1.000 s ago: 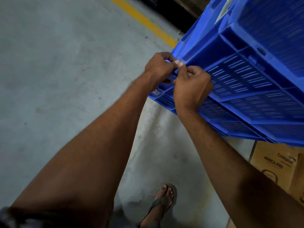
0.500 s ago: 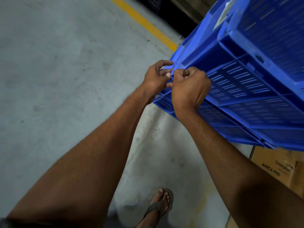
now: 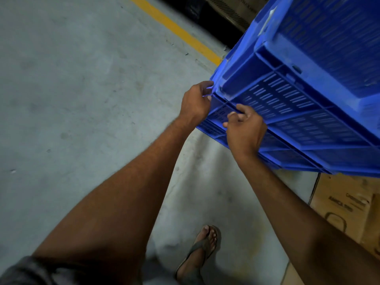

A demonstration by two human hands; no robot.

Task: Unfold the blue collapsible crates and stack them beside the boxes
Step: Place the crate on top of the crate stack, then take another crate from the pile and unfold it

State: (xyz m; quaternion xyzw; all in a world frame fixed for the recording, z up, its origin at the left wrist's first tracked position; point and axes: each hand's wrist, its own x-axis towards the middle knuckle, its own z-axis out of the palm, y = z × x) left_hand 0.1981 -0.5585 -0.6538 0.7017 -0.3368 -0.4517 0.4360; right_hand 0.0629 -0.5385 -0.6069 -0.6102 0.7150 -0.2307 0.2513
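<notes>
Parted now from a joined grip; left hand (image 3: 195, 101) gripping the blue crate (image 3: 292, 97) corner, right hand (image 3: 244, 129) at 4 o'clock curled on its side; seemingly mid-unfold; next, press wall upright.

At upper right you have bright blue plastic crates (image 3: 298, 103), their walls patterned with rows of short slots. The concrete floor (image 3: 72, 99) under you is mottled grey, crossed at the top by a yellow painted stripe (image 3: 174, 29). Lower right, a brown cardboard box (image 3: 347, 202) bears dark print.
</notes>
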